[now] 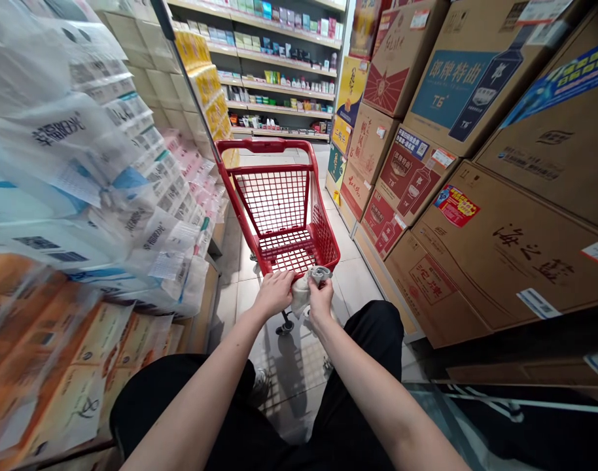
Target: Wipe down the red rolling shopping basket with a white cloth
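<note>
Red mesh cart (pixel 285 243) mid-frame; right hand (pixel 321 298), fingers clamped on pale, crumpled cloth (pixel 301 294); left hand (pixel 274 292) on cart, can't tell fingers' grip.

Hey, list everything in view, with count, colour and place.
Shopping cart: one, red, centre
Crumpled cloth: one, pale grey, in right hand
Pole: one, dark, upper left
Wrapped packs: many, mostly white, some orange or pink, left
Yellow packs: several, yellow, behind those
Cartons: many, brown, red, yellow, right
Shelves: several, pale, holding small goods, back
Floor tiles: many, pale, below
Trousers: one pair, black, bottom
Left hand: one, bare, at cart's near edge
Right hand: one, bare, holding cloth
</note>
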Action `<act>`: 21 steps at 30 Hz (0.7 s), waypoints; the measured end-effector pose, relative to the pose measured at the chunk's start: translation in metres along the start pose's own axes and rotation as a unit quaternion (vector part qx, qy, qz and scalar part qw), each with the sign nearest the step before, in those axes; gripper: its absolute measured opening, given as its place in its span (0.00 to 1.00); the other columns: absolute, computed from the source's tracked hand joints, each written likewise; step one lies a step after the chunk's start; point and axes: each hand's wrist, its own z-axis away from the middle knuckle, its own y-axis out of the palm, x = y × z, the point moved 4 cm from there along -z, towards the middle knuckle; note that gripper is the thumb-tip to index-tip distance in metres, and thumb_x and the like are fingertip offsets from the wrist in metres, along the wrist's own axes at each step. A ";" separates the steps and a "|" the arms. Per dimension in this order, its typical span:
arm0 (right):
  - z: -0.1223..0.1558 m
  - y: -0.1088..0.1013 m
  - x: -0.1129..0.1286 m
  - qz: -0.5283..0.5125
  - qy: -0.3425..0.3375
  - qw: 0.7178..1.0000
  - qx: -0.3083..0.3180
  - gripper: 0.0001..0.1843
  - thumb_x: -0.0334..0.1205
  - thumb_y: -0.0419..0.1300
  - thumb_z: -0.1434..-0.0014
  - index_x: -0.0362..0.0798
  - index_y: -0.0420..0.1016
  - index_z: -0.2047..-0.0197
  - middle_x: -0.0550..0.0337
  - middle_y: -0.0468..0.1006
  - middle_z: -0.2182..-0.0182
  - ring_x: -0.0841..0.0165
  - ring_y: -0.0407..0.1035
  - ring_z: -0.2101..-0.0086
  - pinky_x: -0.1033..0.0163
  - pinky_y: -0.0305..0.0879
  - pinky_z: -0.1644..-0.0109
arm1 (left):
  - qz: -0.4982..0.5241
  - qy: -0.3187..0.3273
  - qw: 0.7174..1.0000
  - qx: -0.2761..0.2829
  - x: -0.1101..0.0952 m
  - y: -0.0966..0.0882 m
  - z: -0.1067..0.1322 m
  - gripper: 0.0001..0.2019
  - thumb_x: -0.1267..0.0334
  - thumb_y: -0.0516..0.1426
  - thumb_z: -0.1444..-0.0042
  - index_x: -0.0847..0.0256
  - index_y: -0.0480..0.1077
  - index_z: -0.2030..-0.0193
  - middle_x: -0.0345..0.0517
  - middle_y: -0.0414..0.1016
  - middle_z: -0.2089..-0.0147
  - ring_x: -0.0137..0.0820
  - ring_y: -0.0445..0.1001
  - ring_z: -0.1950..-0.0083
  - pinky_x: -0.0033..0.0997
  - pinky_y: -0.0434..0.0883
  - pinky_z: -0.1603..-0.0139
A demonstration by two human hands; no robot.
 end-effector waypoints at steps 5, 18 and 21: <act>-0.016 -0.014 0.002 -0.028 0.012 0.999 -0.028 0.21 0.48 0.63 0.53 0.45 0.66 0.59 0.57 0.77 0.64 0.68 0.71 0.64 0.63 0.69 0.59 | -0.013 0.001 1.000 0.005 0.000 -0.002 0.003 0.21 0.69 0.50 0.51 0.59 0.63 0.48 0.49 0.71 0.50 0.40 0.66 0.48 0.41 0.58 0.50; -0.048 -0.031 0.061 0.299 -0.168 0.939 0.022 0.21 0.52 0.51 0.41 0.44 0.73 0.57 0.48 0.71 0.55 0.65 0.65 0.54 0.62 0.63 0.50 | -0.027 0.002 1.000 0.004 0.002 0.001 0.004 0.22 0.68 0.49 0.51 0.60 0.62 0.46 0.51 0.71 0.49 0.40 0.65 0.47 0.41 0.58 0.49; -0.035 -0.023 0.056 0.352 -0.170 0.920 0.031 0.17 0.48 0.55 0.43 0.45 0.72 0.56 0.48 0.70 0.57 0.63 0.62 0.53 0.61 0.61 0.49 | -0.031 0.003 1.000 -0.002 0.003 0.001 0.005 0.22 0.68 0.49 0.51 0.60 0.62 0.47 0.50 0.71 0.50 0.40 0.66 0.48 0.41 0.58 0.49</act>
